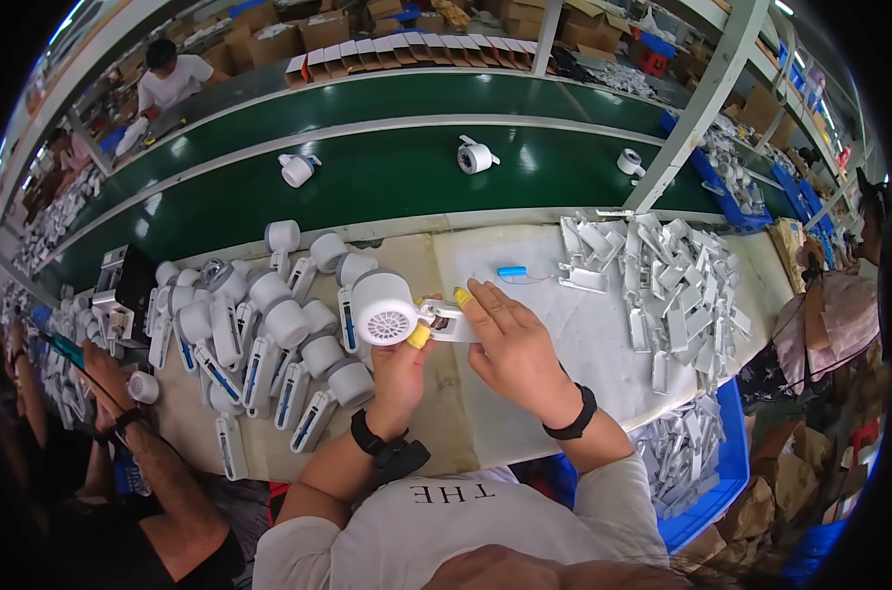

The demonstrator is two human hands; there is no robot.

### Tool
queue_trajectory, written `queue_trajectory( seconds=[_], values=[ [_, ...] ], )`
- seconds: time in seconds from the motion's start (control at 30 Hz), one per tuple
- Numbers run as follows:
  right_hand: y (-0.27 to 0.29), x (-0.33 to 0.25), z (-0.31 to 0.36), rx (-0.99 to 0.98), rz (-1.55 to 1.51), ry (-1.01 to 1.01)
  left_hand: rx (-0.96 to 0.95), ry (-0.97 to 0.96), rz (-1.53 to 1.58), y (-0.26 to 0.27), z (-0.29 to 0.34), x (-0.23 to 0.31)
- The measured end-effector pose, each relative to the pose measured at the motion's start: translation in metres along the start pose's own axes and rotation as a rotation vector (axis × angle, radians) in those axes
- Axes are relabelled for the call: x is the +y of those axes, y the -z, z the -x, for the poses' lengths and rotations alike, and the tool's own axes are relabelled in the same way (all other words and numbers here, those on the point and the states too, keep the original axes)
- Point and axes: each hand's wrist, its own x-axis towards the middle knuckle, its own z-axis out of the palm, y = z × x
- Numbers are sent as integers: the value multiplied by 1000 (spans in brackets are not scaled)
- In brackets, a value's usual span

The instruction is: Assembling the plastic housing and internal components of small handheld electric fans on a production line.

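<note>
Fingers (418, 336) of the left hand (399, 369), one capped in yellow, are curling around a white handheld fan (387, 308), gripping its round head just above the beige worktable (495, 413). Right hand (513, 344) is lying flat over the fan's handle, fingers pressing down together, a yellow cap on one tip. Unfinished fans (269, 334) are lying heaped just to the left; grey handle shells (672, 295) are piling up at right. Small blue cell (512, 270) is resting near the hands.
</note>
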Motion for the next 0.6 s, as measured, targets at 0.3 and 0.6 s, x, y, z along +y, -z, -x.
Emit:
queue_trajectory(
  seconds=[0.3, 0.6],
  values=[
    [-4, -5, -5, 29, 55, 61, 42, -13, 23, 6, 4, -7],
    [-16, -15, -11, -13, 51, 31, 50, -148, -23, -8, 7, -2]
  ],
)
